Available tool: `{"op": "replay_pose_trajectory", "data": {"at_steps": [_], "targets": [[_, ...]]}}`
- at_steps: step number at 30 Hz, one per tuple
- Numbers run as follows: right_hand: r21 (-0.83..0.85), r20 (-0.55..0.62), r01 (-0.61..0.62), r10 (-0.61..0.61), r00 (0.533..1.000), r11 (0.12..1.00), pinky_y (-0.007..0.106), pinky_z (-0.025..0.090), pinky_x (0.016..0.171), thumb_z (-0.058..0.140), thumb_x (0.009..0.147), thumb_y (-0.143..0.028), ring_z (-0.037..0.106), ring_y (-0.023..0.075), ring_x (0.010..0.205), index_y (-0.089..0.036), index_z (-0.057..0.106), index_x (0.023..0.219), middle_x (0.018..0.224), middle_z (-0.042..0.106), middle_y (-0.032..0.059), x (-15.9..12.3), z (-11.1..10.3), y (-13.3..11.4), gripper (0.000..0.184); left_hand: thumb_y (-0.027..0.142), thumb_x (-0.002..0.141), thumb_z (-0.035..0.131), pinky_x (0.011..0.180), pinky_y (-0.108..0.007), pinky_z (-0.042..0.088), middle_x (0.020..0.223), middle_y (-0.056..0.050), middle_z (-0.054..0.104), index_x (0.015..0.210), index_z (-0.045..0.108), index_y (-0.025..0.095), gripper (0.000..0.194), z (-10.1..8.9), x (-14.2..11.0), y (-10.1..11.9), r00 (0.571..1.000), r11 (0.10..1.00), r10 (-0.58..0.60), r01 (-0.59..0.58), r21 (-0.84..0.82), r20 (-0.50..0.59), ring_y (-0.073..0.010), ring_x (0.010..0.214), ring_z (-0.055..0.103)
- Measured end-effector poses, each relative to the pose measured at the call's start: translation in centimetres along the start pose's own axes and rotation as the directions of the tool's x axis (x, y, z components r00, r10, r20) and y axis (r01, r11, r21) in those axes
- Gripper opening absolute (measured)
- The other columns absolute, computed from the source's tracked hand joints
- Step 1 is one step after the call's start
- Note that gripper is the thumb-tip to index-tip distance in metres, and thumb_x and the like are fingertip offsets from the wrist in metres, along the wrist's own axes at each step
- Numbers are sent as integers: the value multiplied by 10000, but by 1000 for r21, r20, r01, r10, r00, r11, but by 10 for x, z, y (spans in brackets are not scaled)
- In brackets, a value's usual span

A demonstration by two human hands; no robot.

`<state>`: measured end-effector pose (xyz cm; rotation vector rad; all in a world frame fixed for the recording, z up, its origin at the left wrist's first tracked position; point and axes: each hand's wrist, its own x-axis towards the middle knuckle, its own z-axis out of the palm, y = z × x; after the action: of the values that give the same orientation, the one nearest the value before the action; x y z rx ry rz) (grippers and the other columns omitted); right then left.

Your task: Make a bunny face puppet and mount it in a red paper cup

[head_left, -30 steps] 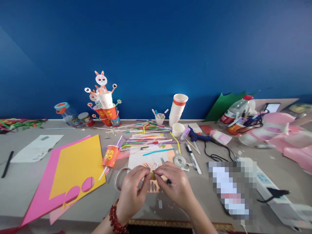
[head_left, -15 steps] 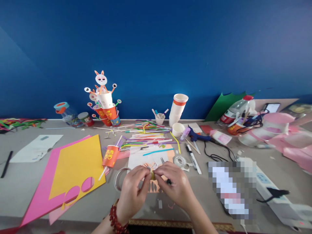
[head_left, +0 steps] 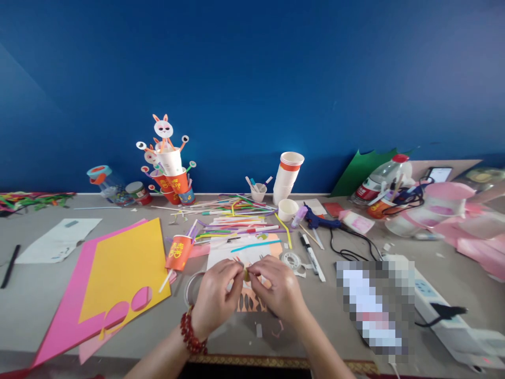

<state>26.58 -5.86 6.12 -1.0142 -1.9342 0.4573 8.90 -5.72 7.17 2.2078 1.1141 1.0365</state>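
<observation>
My left hand (head_left: pixel 220 288) and my right hand (head_left: pixel 278 287) meet fingertip to fingertip over the middle of the table. Between them is a small yellow piece (head_left: pixel 246 274), pinched from both sides; its exact kind is mostly hidden by my fingers. Under my hands lies a peach-coloured sheet (head_left: pixel 248 303) with leaf-shaped holes cut out of it, and white paper (head_left: pixel 219 255) lies behind. A roll of clear tape (head_left: pixel 292 261) is to the right of my right hand. By my left wrist is a larger tape ring (head_left: pixel 192 289), partly covered.
An orange paper cup (head_left: pixel 179 252) lies on its side by yellow card (head_left: pixel 130 263). Drinking straws (head_left: pixel 236 221) spread behind my hands. To the right are a marker (head_left: pixel 312 258), a blue glue gun (head_left: pixel 321 218) with its cable, and a power strip (head_left: pixel 434 310). White cups (head_left: pixel 289 179) stand stacked at the wall.
Both hands have shifted slightly up and away from me, still pinching the yellow piece. The dark round end seen by my right fingers no longer shows.
</observation>
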Motion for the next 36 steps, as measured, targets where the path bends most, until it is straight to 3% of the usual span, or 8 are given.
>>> {"op": "replay_pose_trajectory", "data": {"at_steps": [5, 10, 36], "targets": [[-53, -31, -56, 55, 998, 997, 289, 442, 669, 578, 853, -127, 605, 189, 711, -201, 660, 755, 708, 682, 27, 13, 9, 23, 147, 165, 947, 451, 741, -285, 476, 816, -60, 659, 809, 578, 180, 188, 8, 18, -27, 1000, 999, 31, -31, -20, 1, -190, 793, 622], [-43, -65, -88, 85, 994, 995, 278, 463, 652, 573, 887, -183, 621, 187, 708, -204, 692, 792, 707, 688, 27, 12, 18, 39, 154, 199, 961, 453, 719, -273, 471, 796, -48, 634, 813, 574, 174, 193, 19, 19, -43, 999, 997, -25, 23, -76, -28, -178, 768, 606], [43, 17, -115, 114, 993, 992, 290, 479, 656, 555, 911, -203, 610, 192, 715, -211, 660, 790, 711, 672, 36, 3, 18, 38, 161, 181, 955, 433, 731, -288, 478, 784, -57, 627, 797, 548, 185, 196, 24, 7, -45, 998, 994, -62, 63, -91, 11, -190, 773, 611]]}}
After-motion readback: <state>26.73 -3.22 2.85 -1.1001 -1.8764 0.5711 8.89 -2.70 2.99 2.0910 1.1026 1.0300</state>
